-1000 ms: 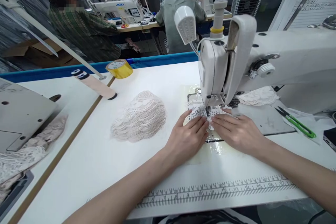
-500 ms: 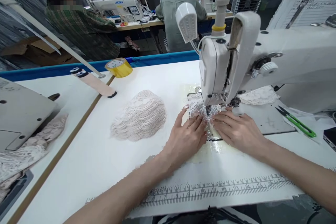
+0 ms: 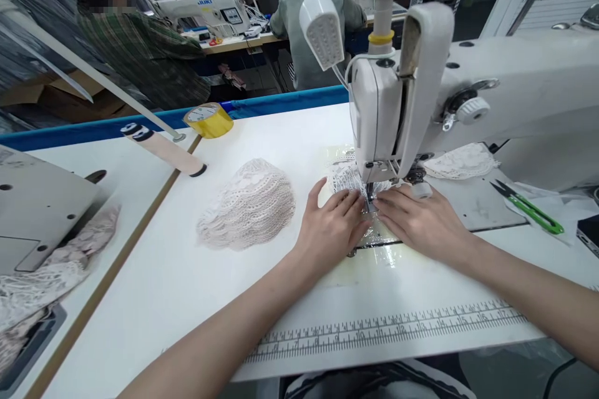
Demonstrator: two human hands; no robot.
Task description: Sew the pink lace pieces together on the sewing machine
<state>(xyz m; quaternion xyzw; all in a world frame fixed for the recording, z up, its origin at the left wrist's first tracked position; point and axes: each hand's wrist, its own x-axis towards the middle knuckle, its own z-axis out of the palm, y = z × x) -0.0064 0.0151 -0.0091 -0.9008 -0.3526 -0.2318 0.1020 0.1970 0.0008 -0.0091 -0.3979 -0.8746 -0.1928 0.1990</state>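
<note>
A small white lace piece [image 3: 345, 177] lies under the presser foot of the white sewing machine [image 3: 421, 100]. My left hand [image 3: 331, 227] rests flat on the lace's left side, fingers stretched toward the needle. My right hand [image 3: 421, 222] lies flat on the right side, fingertips beside the needle. Both press the lace against the machine bed. A heap of pale lace pieces [image 3: 250, 206] sits on the table just left of my left hand.
Green thread snips [image 3: 528, 207] lie to the right. More lace [image 3: 461, 162] lies behind the machine head. A yellow tape roll [image 3: 208, 120] and a pink thread cone [image 3: 163, 149] sit at the back left. Two people work at machines behind. A printed ruler [image 3: 397, 330] runs along the front edge.
Both hands have slid forward toward the needle, feeding the lace further under the presser foot. The lace now shows mostly behind the foot.
</note>
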